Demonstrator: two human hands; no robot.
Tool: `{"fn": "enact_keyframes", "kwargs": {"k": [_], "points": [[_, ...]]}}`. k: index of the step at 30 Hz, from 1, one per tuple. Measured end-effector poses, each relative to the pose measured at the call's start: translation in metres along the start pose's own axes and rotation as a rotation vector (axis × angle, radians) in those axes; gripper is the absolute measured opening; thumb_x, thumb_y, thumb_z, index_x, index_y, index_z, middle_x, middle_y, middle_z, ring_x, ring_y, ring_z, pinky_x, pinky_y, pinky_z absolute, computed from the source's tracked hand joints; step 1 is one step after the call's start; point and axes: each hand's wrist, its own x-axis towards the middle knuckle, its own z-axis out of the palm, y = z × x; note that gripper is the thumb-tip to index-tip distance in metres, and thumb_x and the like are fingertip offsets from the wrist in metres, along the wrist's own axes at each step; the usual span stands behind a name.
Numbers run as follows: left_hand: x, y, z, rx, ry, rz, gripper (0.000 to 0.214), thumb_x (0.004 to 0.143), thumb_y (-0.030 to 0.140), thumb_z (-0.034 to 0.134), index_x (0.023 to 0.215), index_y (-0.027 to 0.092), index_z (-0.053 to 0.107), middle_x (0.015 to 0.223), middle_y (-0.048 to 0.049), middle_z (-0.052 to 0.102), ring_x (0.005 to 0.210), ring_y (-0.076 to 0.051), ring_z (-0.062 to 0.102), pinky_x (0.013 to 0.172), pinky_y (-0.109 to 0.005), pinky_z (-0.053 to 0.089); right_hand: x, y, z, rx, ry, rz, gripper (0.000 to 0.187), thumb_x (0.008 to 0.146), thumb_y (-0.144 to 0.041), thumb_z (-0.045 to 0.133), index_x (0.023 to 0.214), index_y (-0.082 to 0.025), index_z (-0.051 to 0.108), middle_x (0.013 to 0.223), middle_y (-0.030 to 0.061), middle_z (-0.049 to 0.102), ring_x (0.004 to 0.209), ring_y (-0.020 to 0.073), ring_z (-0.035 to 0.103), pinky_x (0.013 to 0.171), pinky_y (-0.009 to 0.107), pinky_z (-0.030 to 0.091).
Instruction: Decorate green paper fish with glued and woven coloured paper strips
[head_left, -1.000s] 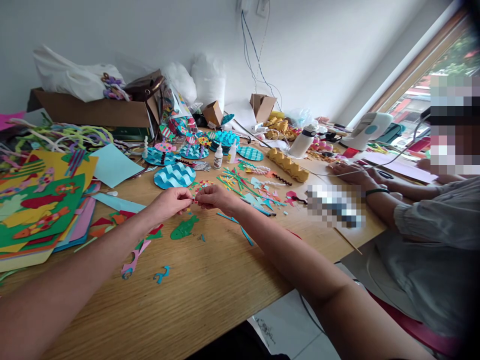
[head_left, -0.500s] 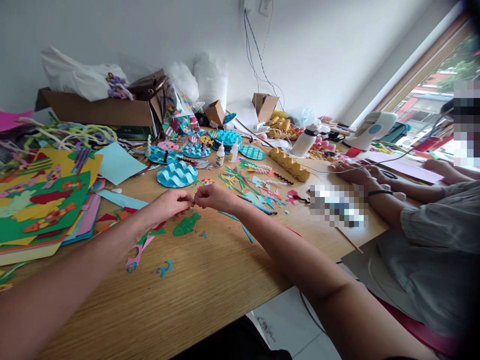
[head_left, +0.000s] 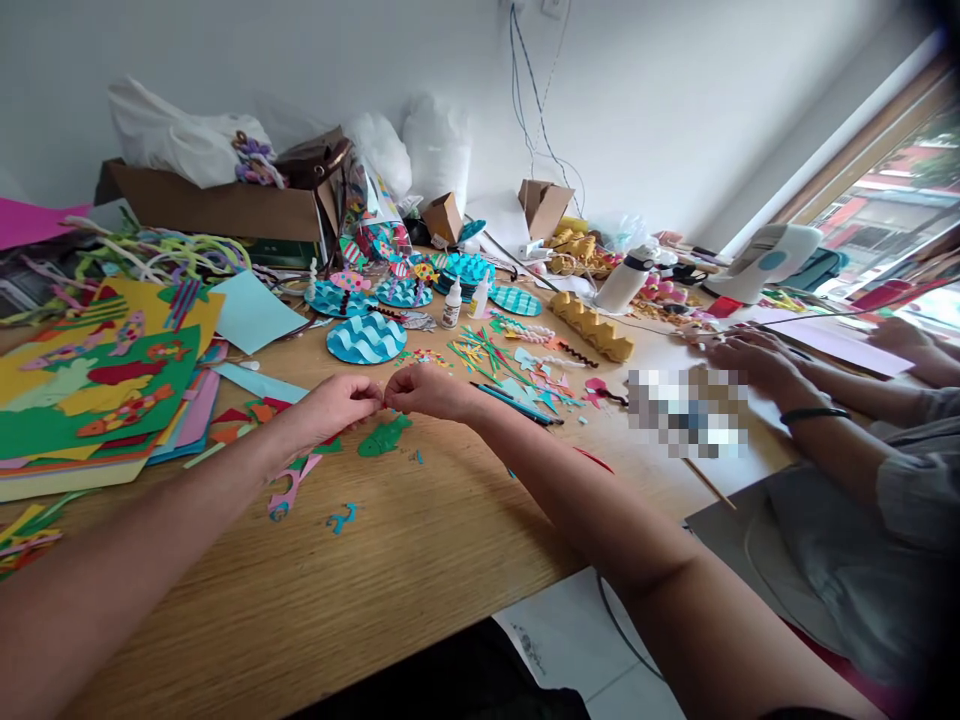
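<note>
My left hand (head_left: 341, 405) and my right hand (head_left: 427, 390) meet fingertip to fingertip above the table, both closed in a pinch. Whatever lies between the fingers is too small to make out. Just below them a green paper fish (head_left: 384, 437) lies flat on the wood. Tiny blue paper bits (head_left: 418, 457) are beside it, and a curly blue scrap (head_left: 342, 517) is closer to me. Under my left wrist sit pink and green paper offcuts (head_left: 294, 485). Behind my hands is a blue disc with wavy paper strips (head_left: 366, 340).
Stacked coloured paper (head_left: 97, 400) covers the left side. Two glue bottles (head_left: 452, 303), thin paper strips (head_left: 480, 355) and blue pens (head_left: 517, 402) lie beyond my hands. A yellow egg-carton strip (head_left: 592, 327) is further right. Another person's hands (head_left: 757, 365) rest at the table's right.
The view has shifted slightly, so the table's things appear further right. My hands stay pinched together over the green fish. The other person's arms have moved a little.
</note>
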Motion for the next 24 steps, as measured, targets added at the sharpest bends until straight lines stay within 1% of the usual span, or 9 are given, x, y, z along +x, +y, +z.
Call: {"fn": "enact_keyframes", "kwargs": {"k": [4, 6, 8, 11, 13, 15, 18, 20, 24], "points": [[-0.007, 0.000, -0.004, 0.034, -0.004, -0.021, 0.016, 0.065, 0.034, 0.053, 0.068, 0.018, 0.056, 0.055, 0.0027, 0.049, 0.047, -0.011, 0.045, 0.045, -0.023, 0.035, 0.005, 0.002, -0.002, -0.077, -0.101, -0.190, 0.012, 0.076, -0.019, 0.051, 0.070, -0.014, 0.060, 0.059, -0.0049, 0.049, 0.056, 0.0061, 0.040, 0.053, 0.019, 0.028], [-0.013, 0.001, -0.006, 0.146, 0.017, -0.040, 0.016, 0.066, 0.033, 0.052, 0.068, 0.019, 0.059, 0.058, 0.0008, 0.055, 0.052, -0.014, 0.049, 0.048, -0.024, 0.038, 0.007, 0.000, -0.005, -0.156, -0.182, -0.286, 0.010, 0.076, -0.015, 0.050, 0.073, -0.014, 0.060, 0.063, -0.0040, 0.051, 0.059, 0.0068, 0.042, 0.055, 0.019, 0.029], [-0.023, 0.000, -0.007, 0.337, 0.074, -0.014, 0.018, 0.069, 0.032, 0.050, 0.070, 0.020, 0.062, 0.066, -0.0013, 0.061, 0.061, -0.017, 0.055, 0.054, -0.027, 0.041, 0.007, -0.007, -0.008, -0.290, -0.248, -0.335, 0.011, 0.075, -0.010, 0.051, 0.076, -0.014, 0.061, 0.069, -0.0016, 0.055, 0.063, 0.0080, 0.045, 0.056, 0.020, 0.029], [-0.041, -0.006, -0.002, 0.576, 0.127, 0.173, 0.020, 0.075, 0.027, 0.046, 0.074, 0.023, 0.066, 0.081, -0.0023, 0.066, 0.079, -0.021, 0.059, 0.069, -0.032, 0.045, 0.006, -0.019, -0.010, -0.527, -0.308, -0.367, 0.014, 0.077, -0.008, 0.051, 0.078, -0.014, 0.064, 0.083, 0.0036, 0.060, 0.072, 0.0108, 0.048, 0.057, 0.022, 0.028], [-0.052, -0.013, 0.004, 0.647, 0.122, 0.334, 0.025, 0.078, 0.022, 0.041, 0.079, 0.024, 0.066, 0.088, -0.0029, 0.066, 0.092, -0.021, 0.057, 0.082, -0.035, 0.044, 0.006, -0.024, -0.008, -0.664, -0.332, -0.402, 0.017, 0.079, -0.009, 0.049, 0.081, -0.015, 0.065, 0.089, 0.0060, 0.061, 0.077, 0.0132, 0.049, 0.057, 0.023, 0.027], [-0.060, -0.020, 0.010, 0.705, 0.134, 0.440, 0.029, 0.081, 0.018, 0.037, 0.083, 0.023, 0.066, 0.092, -0.0044, 0.065, 0.101, -0.021, 0.055, 0.089, -0.038, 0.043, 0.009, -0.025, -0.004, -0.756, -0.342, -0.468, 0.019, 0.080, -0.009, 0.049, 0.086, -0.016, 0.066, 0.092, 0.0068, 0.061, 0.080, 0.0153, 0.050, 0.056, 0.024, 0.026], [-0.064, -0.030, 0.016, 0.781, 0.156, 0.531, 0.033, 0.082, 0.015, 0.033, 0.088, 0.022, 0.065, 0.092, -0.0056, 0.065, 0.102, -0.021, 0.054, 0.092, -0.041, 0.043, 0.014, -0.021, 0.002, -0.819, -0.328, -0.571, 0.018, 0.080, -0.010, 0.051, 0.087, -0.017, 0.066, 0.094, 0.0073, 0.060, 0.084, 0.0179, 0.051, 0.056, 0.025, 0.026], [-0.063, -0.035, 0.017, 0.805, 0.170, 0.571, 0.034, 0.083, 0.015, 0.032, 0.090, 0.021, 0.064, 0.092, -0.0062, 0.065, 0.103, -0.022, 0.053, 0.092, -0.042, 0.044, 0.016, -0.018, 0.004, -0.840, -0.314, -0.606, 0.016, 0.080, -0.011, 0.051, 0.085, -0.017, 0.066, 0.094, 0.0075, 0.060, 0.085, 0.0190, 0.051, 0.056, 0.025, 0.026], [-0.059, -0.038, 0.019, 0.840, 0.195, 0.629, 0.034, 0.084, 0.014, 0.031, 0.090, 0.018, 0.064, 0.090, -0.0073, 0.065, 0.104, -0.022, 0.053, 0.094, -0.042, 0.043, 0.016, -0.020, 0.005, -0.835, -0.300, -0.578, 0.017, 0.079, -0.010, 0.050, 0.085, -0.016, 0.066, 0.090, 0.0081, 0.061, 0.084, 0.0191, 0.052, 0.055, 0.025, 0.027]]}}
